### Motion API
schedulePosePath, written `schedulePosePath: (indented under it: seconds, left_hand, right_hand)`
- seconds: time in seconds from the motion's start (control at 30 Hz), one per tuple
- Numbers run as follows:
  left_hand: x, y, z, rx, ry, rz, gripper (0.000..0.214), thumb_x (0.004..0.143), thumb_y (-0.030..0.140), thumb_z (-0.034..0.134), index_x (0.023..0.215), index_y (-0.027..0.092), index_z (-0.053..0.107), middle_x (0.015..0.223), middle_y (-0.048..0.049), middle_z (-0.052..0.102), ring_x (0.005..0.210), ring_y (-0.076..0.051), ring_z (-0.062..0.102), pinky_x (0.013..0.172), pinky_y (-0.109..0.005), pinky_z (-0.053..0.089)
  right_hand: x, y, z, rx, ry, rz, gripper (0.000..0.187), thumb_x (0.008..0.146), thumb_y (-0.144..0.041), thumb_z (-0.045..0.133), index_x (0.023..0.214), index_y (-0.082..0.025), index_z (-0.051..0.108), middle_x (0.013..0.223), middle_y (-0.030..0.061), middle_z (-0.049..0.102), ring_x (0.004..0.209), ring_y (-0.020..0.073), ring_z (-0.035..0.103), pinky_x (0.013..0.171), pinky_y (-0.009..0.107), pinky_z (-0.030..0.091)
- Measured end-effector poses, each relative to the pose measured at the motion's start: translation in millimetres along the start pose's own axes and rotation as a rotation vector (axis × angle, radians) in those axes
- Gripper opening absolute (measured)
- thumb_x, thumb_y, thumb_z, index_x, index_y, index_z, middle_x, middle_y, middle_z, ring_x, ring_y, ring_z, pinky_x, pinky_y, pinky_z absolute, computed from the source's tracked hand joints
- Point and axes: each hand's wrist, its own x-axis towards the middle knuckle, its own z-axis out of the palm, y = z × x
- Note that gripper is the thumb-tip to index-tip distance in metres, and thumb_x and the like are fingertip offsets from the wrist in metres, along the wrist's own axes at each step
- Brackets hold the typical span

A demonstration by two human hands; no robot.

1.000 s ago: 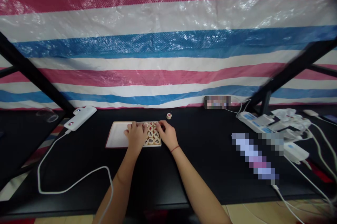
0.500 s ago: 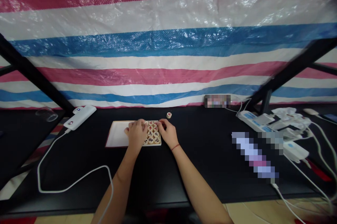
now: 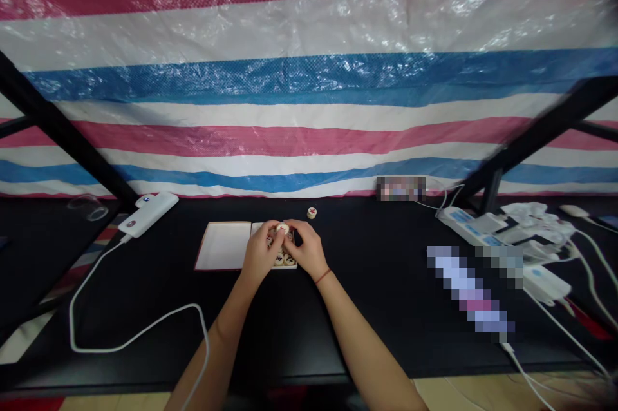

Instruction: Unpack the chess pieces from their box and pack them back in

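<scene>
Pinching a little round cream-coloured game piece with a reddish mark [image 3: 282,229], the left hand [image 3: 263,250] has its thumb right up on it. The right hand [image 3: 308,250] is curled in tight beside it, but honestly can't tell if it's gripping the thing too or just steadying it. The piece is over the far half of a shallow white rectangular box [image 3: 255,229], with more round cream pieces with dark characters [image 3: 284,259] sitting in the near end. The rest of the box is mostly hidden by fingers. Its flat white-lined lid with a reddish edge [image 3: 223,247] lies open just left of it. One stray cream disc with a red character [image 3: 312,212] is on the smooth black counter [image 3: 376,308], just past the right hand. Off to the left there's a white plastic power bank-looking thing [image 3: 149,214] with a white cable [image 3: 140,334] looping toward the near edge.
</scene>
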Motion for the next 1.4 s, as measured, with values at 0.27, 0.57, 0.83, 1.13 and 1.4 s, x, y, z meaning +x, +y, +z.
schedulePosePath:
  seconds: [0.27,0.57,0.83,1.13,1.4]
  left_hand:
    - [2,-7,0.1,-0.245,0.081,-0.109,0.025,0.085,0.037,0.058,0.104,0.021,0.059,0.105,-0.0061,0.071,0.096,-0.018,0.068,0.086,-0.031,0.054]
    - [6,-24,-1.0,-0.291,0.182,-0.189,0.034,0.083,0.037,0.06,0.113,0.021,0.062,0.111,-0.0069,0.068,0.096,-0.016,0.067,0.085,-0.029,0.055]
    - [5,-14,-2.7,-0.178,0.122,-0.148,0.036,0.081,0.04,0.064,0.112,0.021,0.064,0.088,-0.0024,0.07,0.073,-0.013,0.065,0.072,-0.026,0.054]
    - [-2,-13,3.7,0.134,-0.01,0.148,0.022,0.083,0.023,0.059,0.105,0.022,0.063,0.093,-0.0033,0.067,0.071,-0.014,0.061,0.072,-0.026,0.051]
    - [-2,-15,4.5,0.144,-0.047,0.235,0.025,0.086,0.02,0.057,0.11,0.023,0.061,0.098,-0.0037,0.068,0.086,-0.016,0.064,0.081,-0.028,0.052]
  right_hand:
    - [7,22,-15,-0.148,0.161,0.077,0.019,0.083,-0.032,0.058,0.097,-0.02,0.063,0.097,0.0075,0.068,0.089,0.0214,0.062,0.085,0.036,0.047]
    - [3,81,-38,-0.44,0.334,0.464,0.029,0.081,-0.041,0.054,0.092,-0.017,0.066,0.087,0.0092,0.068,0.082,0.0244,0.056,0.074,0.034,0.041]
    - [4,76,-34,-0.549,0.28,0.469,0.025,0.083,-0.037,0.057,0.095,-0.018,0.068,0.094,0.0123,0.067,0.09,0.0267,0.053,0.075,0.037,0.039]
    - [5,-2,-12,0.143,-0.061,0.135,0.022,0.085,-0.04,0.06,0.091,-0.02,0.069,0.082,0.0029,0.07,0.069,0.0149,0.062,0.065,0.026,0.049]
    - [5,-9,-10,0.13,-0.038,0.125,0.02,0.083,-0.033,0.06,0.095,-0.021,0.069,0.09,0.0037,0.072,0.079,0.0171,0.066,0.076,0.029,0.052]
